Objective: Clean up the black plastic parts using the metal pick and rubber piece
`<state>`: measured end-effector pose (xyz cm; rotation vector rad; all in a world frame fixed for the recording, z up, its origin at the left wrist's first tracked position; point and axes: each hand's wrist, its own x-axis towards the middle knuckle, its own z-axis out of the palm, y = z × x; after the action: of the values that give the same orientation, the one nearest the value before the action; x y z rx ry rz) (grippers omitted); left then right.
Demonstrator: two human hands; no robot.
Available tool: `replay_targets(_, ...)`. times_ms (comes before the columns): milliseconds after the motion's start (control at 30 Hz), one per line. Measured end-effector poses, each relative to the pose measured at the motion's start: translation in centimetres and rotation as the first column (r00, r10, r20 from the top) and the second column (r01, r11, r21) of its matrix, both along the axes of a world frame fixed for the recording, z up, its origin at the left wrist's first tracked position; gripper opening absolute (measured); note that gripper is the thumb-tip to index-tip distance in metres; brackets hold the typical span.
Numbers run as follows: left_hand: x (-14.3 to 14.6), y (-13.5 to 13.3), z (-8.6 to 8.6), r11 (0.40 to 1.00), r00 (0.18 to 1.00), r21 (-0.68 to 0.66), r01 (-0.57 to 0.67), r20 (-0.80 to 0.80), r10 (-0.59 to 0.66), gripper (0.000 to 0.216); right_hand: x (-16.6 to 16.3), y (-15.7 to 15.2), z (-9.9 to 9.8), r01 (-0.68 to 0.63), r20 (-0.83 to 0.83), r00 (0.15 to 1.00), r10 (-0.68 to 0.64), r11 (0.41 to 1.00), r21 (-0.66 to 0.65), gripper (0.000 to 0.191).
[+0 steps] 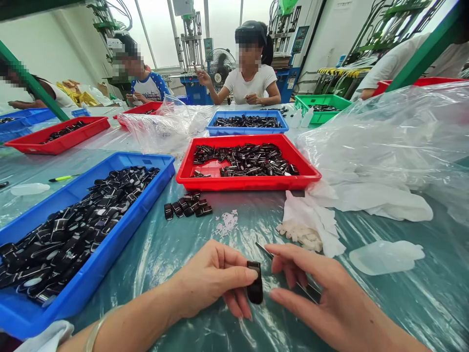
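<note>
My left hand (214, 278) pinches a small black glossy plastic part (255, 291) between thumb and fingers, upright over the table. Just to its right, my right hand (326, 283) has its thumb and index finger spread apart. Its other fingers curl around a slim metal tool (264, 250), whose thin tip points toward the upper left; the fingers cover much of it, so its exact kind is unclear. Beyond my hands lie a small group of black parts (187, 205) and a heap of little white scraps (226, 225).
A blue tray (146, 225) and a red tray (249, 183) hold many black parts. White cloth (318, 220), a clear plastic bottle (386, 257) and plastic sheeting (395, 132) lie on the right. Across the table (154, 278) sit co-workers among more trays.
</note>
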<state>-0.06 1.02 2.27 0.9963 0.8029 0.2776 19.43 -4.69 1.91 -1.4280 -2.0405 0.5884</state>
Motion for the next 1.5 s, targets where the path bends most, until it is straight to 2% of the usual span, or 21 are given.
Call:
replay_targets(133,-0.1,0.1,-0.1,1.0,1.0,0.005,-0.008,-0.012,0.008,0.032,0.6,0.3,0.1,-0.02,0.098,0.995,0.024,0.999,-0.047,0.015)
replay_targets(233,-0.1,0.1,-0.3,1.0,1.0,-0.001,-0.016,-0.014,0.016,0.033,0.5,0.4,-0.1,-0.007,0.203,0.979,0.023,0.997,-0.078,0.008)
replay_targets(467,0.2,-0.1,-0.4,0.999,1.0,-0.048,-0.019,0.002,0.019,0.036,0.5,0.4,-0.6,0.005,0.272,0.962,0.011,0.998,-0.058,0.011)
replay_targets(800,0.2,-0.1,-0.7,0.998,1.0,-0.053,-0.028,-0.008,0.027,0.04,0.5,0.3,-0.9,-0.012,0.27,0.963,0.016,1.0,-0.017,0.012)
replay_targets(1367,0.4,0.0,-0.4,0.998,0.998,-0.018,-0.056,-0.018,0.056,0.053,0.5,0.4,-1.3,-0.011,0.257,0.966,0.029,0.997,-0.071,0.015)
replay_targets(1500,0.4,0.0,-0.4,0.998,0.998,-0.009,-0.058,-0.013,0.058,0.052,0.6,0.3,-1.2,0.035,0.285,0.959,-0.007,0.995,-0.091,0.017)
